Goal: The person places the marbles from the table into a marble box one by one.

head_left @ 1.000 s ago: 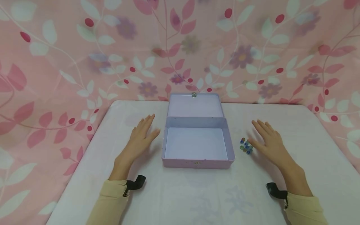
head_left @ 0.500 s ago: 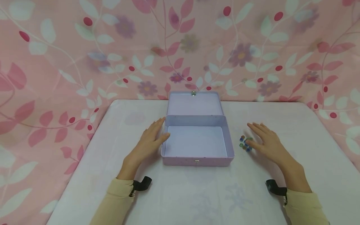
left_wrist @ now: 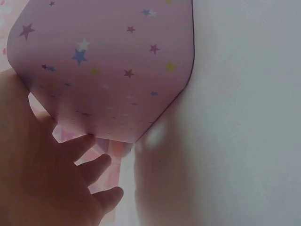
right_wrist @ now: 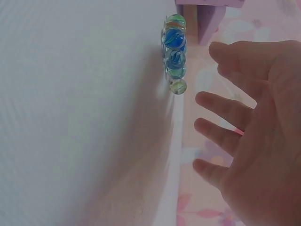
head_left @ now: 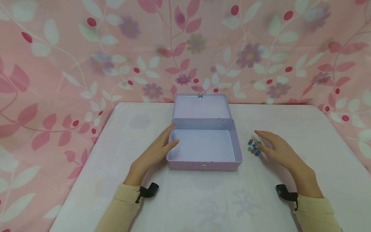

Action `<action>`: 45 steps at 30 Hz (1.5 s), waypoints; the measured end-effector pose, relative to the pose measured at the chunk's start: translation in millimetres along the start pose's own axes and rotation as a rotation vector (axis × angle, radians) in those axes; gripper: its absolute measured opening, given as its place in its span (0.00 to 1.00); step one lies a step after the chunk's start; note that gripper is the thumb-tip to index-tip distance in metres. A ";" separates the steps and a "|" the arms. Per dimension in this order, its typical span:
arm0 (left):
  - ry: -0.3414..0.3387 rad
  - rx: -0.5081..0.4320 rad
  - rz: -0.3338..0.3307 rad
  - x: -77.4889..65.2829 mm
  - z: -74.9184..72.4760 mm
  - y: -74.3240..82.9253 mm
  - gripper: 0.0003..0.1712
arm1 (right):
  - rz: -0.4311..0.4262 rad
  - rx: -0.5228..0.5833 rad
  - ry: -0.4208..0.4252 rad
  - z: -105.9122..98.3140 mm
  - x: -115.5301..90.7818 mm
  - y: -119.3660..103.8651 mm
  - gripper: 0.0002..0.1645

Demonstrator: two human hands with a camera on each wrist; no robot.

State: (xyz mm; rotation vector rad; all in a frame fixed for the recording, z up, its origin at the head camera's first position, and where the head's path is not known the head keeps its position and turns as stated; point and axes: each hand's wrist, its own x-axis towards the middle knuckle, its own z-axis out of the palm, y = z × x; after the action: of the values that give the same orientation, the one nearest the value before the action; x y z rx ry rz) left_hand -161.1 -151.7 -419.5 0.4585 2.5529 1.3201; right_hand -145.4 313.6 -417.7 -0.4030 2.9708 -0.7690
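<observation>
A lilac tin box (head_left: 204, 166) stands on the table with its hinged lid (head_left: 202, 107) raised at the back; its inside is bare. My left hand (head_left: 155, 149) is at the box's left wall, thumb over the rim and fingers along the outside. In the left wrist view, the fingers (left_wrist: 96, 167) are spread beside the star-patterned side; firm contact cannot be made out. My right hand (head_left: 279, 151) hovers over the right side, fingers loosely extended, holding nothing. Below and left of it lies a small cluster of glass marbles (head_left: 255, 147), blue, green and amber.
A white cloth (head_left: 203, 199) covers the table. Behind it hangs a pink floral curtain (head_left: 145, 48), close to the raised lid. Black wrist mounts (head_left: 149, 190) stick out from both sleeves.
My left hand has moved right, from beside the box to its left rim. The right hand has shifted only slightly, its fingers dipping a little near the marbles. The box stays in place.
</observation>
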 end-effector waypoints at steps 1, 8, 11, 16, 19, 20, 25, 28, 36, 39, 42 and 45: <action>-0.006 -0.014 0.002 0.1 0.4 -0.4 0.45 | -0.011 -0.003 0.008 0.0 0.1 0.5 0.36; -0.027 -0.084 -0.016 0.2 1.0 0.0 0.45 | -0.030 -0.014 0.034 1.7 1.3 4.4 0.33; -0.024 -0.088 -0.033 0.3 0.6 0.1 0.45 | 0.000 -0.003 0.016 2.2 1.8 4.0 0.32; -0.020 -0.085 -0.045 1.2 0.1 -2.5 0.45 | 0.023 0.005 0.000 3.0 2.5 2.6 0.31; -0.020 -0.089 -0.047 1.2 -0.1 -3.3 0.44 | 0.011 0.002 0.006 4.1 3.3 2.7 0.31; -0.021 -0.089 -0.047 1.1 -0.2 -3.4 0.44 | 0.004 -0.002 0.009 4.6 3.5 3.0 0.30; -0.021 -0.093 -0.048 0.7 -0.5 -4.2 0.45 | -0.026 -0.031 0.023 6.3 4.6 3.8 0.28; -0.022 -0.099 -0.042 0.5 -0.5 -4.6 0.44 | -0.021 -0.044 0.033 7.4 5.5 3.1 0.26; -0.047 -0.115 -0.055 -2.5 -4.0 4.2 0.45 | -0.039 -0.094 0.091 10.1 8.4 2.9 0.18; -0.070 -0.117 -0.067 -8.0 -9.0 21.1 0.46 | -0.038 -0.108 0.081 9.9 9.8 3.1 0.15; -0.078 -0.116 -0.074 -10.8 -11.9 30.7 0.46 | -0.058 -0.132 0.088 9.5 11.2 3.5 0.13; -0.074 -0.126 -0.077 -5.7 -9.4 21.1 0.47 | -0.074 -0.152 0.094 8.8 12.1 3.8 0.12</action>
State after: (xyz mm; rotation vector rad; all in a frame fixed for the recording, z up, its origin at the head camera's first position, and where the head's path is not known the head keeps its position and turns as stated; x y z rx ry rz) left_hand -155.5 -149.4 -396.5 0.3736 2.3859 1.3998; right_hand -157.1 309.6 -426.9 -0.5013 3.1297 -0.5855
